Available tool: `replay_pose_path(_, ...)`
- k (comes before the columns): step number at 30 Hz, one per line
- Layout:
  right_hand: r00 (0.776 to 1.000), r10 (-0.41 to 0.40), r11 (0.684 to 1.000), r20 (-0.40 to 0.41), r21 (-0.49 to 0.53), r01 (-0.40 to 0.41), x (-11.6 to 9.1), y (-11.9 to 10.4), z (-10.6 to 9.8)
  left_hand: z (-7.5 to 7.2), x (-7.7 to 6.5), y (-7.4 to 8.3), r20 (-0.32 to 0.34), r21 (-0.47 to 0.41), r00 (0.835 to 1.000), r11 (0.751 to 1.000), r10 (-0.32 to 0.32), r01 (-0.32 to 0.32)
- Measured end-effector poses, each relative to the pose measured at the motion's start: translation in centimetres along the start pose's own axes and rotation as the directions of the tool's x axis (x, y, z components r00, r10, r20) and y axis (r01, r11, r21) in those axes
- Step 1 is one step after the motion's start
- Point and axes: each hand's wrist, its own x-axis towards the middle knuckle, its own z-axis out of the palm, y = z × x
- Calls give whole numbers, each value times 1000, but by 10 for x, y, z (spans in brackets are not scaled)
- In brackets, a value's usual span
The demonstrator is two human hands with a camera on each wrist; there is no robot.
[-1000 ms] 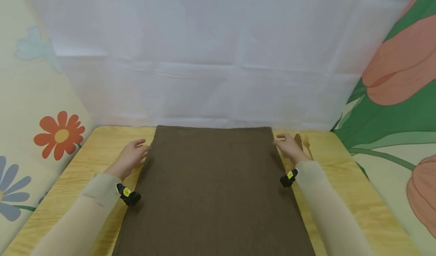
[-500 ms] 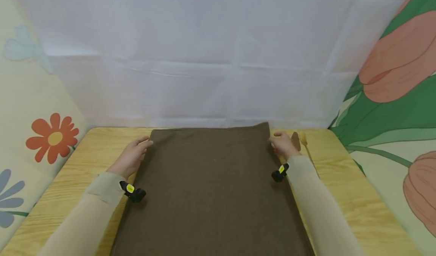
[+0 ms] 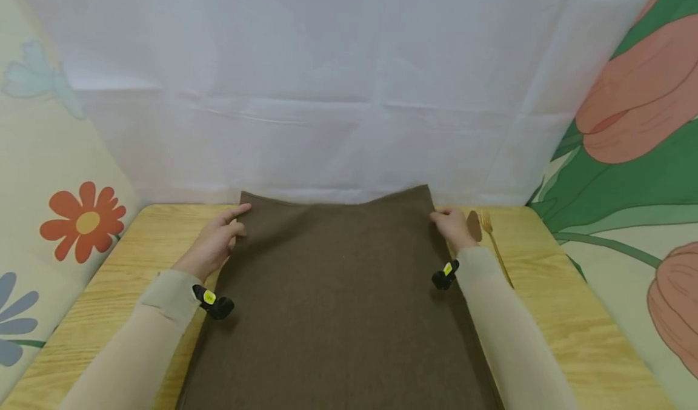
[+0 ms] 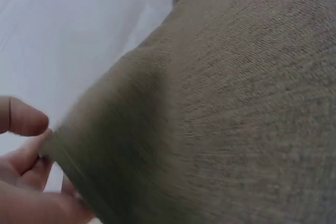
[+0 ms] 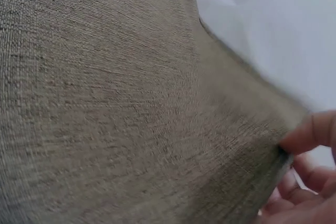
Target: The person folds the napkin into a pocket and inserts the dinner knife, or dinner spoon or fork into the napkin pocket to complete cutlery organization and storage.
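A brown cloth (image 3: 343, 301) covers the middle of the wooden table, its two far corners lifted. My left hand (image 3: 214, 243) pinches its left edge near the far corner, one finger stretched out along it. In the left wrist view the fingers (image 4: 31, 208) are at the cloth's edge, which slants up from them. My right hand (image 3: 454, 228) pinches the right edge near the far right corner. Thumb and finger meet on the hem in the right wrist view, where the fabric (image 5: 131, 103) fans out in creases from the grip.
Just right of my right hand lie a gold fork (image 3: 493, 237) and a brown, rounded flat piece (image 3: 474, 225), partly hidden. Wooden tabletop (image 3: 109, 289) shows on both sides. A white sheet (image 3: 327, 125) hangs behind, with flower-patterned panels (image 3: 627, 246) at the sides.
Both hands have moved in to the cloth's side edges and taken hold. The far right corner has risen first, then the far left one, leaving the far edge sagging between them.
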Motion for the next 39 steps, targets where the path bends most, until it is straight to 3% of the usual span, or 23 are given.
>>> replay_pose_path(4, 998, -41, 998, -55, 39, 43, -1, -5, -3, -1, -5, 8, -128, 22, 989, 997, 75, -72)
replay_pose_path(9, 991, -87, 993, -99, 66, 94, 0, -12, -5, 0, -4, 15, -287, 22, 948, 990, 136, -136)
replay_pose_path(13, 988, -109, 987, -109, 109, 121, 0, -18, -3, -1, -2, 19, -273, 46, 941, 979, 202, -197)
replay_pose_path(18, 990, -121, 974, -68, 183, 131, -3, -24, -4, -4, -5, 26, -212, 217, 945, 955, 251, -205)
replay_pose_path(21, 990, -141, 978, -28, 152, 144, -5, -23, -6, -7, -8, 32, -197, 323, 942, 925, 273, -201)
replay_pose_path(27, 958, -279, 953, -66, 100, 284, -3, -24, -13, -12, -16, 47, -175, 432, 926, 871, 335, -233)
replay_pose_path(32, 937, -324, 941, -128, 53, 333, -1, -29, -24, -19, -21, 53, -176, 495, 897, 824, 407, -276)
replay_pose_path(35, 940, -306, 948, -149, 47, 316, -3, -34, -33, -22, -22, 55, -197, 476, 885, 830, 421, -289)
replay_pose_path(39, 938, -304, 952, -165, -76, 295, -4, -41, -46, -23, -25, 60, -233, 396, 900, 882, 367, -257)
